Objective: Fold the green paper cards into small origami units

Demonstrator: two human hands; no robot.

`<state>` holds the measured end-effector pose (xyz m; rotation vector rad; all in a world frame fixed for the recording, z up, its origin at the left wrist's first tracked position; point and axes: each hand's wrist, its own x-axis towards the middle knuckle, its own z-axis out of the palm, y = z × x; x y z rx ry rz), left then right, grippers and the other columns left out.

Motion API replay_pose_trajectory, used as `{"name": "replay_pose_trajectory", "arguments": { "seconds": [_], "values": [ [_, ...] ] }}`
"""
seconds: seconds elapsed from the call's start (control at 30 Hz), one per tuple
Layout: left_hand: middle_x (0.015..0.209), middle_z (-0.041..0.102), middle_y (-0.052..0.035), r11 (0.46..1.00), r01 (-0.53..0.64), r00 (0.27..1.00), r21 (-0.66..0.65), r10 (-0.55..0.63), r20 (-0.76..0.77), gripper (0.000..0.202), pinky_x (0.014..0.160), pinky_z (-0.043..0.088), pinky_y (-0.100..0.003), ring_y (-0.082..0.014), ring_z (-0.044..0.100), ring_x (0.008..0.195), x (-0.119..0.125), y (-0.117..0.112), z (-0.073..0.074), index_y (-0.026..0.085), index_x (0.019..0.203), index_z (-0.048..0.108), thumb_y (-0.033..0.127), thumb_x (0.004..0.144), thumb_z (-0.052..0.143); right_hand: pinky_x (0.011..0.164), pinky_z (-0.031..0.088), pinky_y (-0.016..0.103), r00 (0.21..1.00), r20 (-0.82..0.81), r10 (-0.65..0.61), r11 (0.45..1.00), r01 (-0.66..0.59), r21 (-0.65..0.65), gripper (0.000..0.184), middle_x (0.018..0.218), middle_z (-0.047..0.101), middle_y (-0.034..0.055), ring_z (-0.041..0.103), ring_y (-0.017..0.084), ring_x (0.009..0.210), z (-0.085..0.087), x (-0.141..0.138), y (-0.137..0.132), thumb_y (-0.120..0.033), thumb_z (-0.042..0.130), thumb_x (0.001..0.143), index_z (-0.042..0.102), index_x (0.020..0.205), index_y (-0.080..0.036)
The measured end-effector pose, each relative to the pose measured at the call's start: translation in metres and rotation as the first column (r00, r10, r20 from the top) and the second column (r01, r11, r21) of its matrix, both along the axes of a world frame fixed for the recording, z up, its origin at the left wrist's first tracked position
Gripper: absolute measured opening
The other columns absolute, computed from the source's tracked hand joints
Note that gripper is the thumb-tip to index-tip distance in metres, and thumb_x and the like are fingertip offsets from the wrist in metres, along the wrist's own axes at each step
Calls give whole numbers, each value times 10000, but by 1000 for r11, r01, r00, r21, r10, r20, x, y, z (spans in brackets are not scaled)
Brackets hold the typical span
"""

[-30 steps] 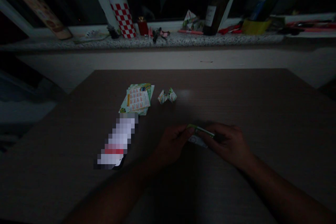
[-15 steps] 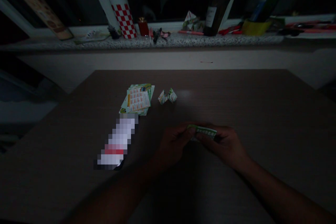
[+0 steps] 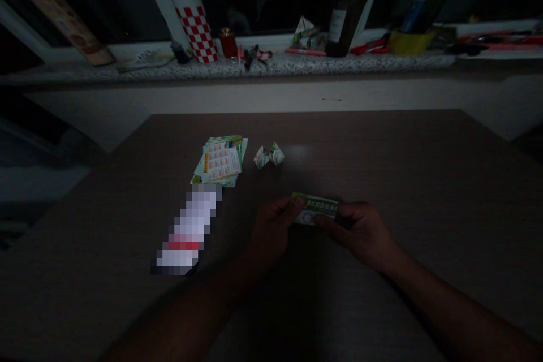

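Note:
Both hands hold a small green-and-white printed paper, a flat rectangle with light lettering along its green band. My left hand pinches its left end, thumb on top. My right hand grips the right end, its thumb pressed along the lower edge; the fingers behind the paper are hidden. Beyond the hands, two small folded paper pieces stand side by side on the table. To their left lies a stack of printed paper sheets.
A phone with a blurred screen lies left of my hands on the brown wooden table. On the stone windowsill behind stand a red-and-white checkered bottle, a small red jar, a dark bottle and a yellow container.
The paper has turned from a steep tilt to show more of its printed face. My left hand has shifted slightly left with it, and the right thumb now lies across its lower edge.

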<state>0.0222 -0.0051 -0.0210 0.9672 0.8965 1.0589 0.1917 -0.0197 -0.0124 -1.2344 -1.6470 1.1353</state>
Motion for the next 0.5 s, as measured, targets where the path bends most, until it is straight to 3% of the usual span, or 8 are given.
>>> {"name": "replay_pose_trajectory", "arguments": {
  "seconds": [0.33, 0.5],
  "values": [
    [676, 633, -6, 996, -45, 997, -80, 50, 62, 240, 626, 415, -234, -118, 542, 631, 0, 3, 3, 130, 733, 687, 368, 766, 680, 450, 362, 222, 998, 62, -18, 1000, 17, 19, 312, 575, 567, 1, 464, 102, 502, 2, 1, -1, -396, 599, 822, 646, 650, -140],
    [668, 623, -11, 995, -42, 998, -86, 46, 45, 258, 648, 427, -258, -132, 551, 633, 0, 3, 4, 124, 729, 673, 381, 756, 682, 508, 407, 236, 1000, 10, -15, 1000, 15, 4, 300, 598, 582, 6, 499, 114, 544, 4, 1, -1, -382, 607, 822, 628, 632, -151]
  ]
}}
